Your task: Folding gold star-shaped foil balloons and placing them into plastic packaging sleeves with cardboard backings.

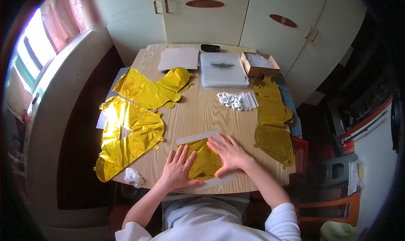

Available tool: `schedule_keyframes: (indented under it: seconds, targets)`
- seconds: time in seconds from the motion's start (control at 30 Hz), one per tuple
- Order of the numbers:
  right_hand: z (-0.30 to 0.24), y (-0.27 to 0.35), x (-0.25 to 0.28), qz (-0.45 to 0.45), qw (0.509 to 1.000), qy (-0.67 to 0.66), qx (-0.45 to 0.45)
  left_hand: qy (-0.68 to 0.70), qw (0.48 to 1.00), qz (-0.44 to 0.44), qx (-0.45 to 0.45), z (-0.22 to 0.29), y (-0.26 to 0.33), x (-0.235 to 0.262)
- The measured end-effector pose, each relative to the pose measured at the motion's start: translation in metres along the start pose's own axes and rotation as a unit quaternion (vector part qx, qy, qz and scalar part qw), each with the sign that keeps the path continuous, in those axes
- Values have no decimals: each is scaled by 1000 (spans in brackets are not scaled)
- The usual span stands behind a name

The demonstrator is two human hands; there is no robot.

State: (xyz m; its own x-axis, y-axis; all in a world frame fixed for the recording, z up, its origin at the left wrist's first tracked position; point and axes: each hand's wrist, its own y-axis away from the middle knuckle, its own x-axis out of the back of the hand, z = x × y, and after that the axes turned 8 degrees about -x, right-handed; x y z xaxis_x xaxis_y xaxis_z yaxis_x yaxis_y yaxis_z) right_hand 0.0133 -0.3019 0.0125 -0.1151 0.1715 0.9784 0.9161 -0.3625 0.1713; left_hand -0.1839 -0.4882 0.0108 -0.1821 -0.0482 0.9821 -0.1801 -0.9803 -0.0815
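Observation:
A folded piece of shiny gold foil (204, 157), like a flat foil balloon, lies on a pale card (218, 182) at the table's near edge. My left hand (179, 169) presses flat on the foil's left side, fingers spread. On its right side rests my right hand (230, 153), also flat with the fingers apart. Neither hand grips anything. The card shows beyond the foil at its far and near ends, and my hands cover parts of both.
Gold foil balloons (147, 91) lie flat at the left, with another balloon (274, 114) at the right edge. White rings (230, 100) and clear tubes (249, 101) sit near clear bags (223, 70), pale cards (179, 58) and a cardboard box (260, 65). Crumpled white plastic (133, 177) lies front left.

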Motion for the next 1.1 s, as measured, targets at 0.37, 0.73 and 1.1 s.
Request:
schedule_keyframes:
  seconds: [0.37, 0.73, 1.1]
  targets:
    - [-6, 22, -16, 9, 999, -20, 35, 303, 899, -73, 307, 29, 77, 23]
    - [-34, 25, 1, -46, 988, -35, 141, 847, 423, 48, 318, 66, 114, -63]
    - [-24, 74, 12, 372, 861, -341, -63, 693, 508, 451, 240, 69, 62, -34]
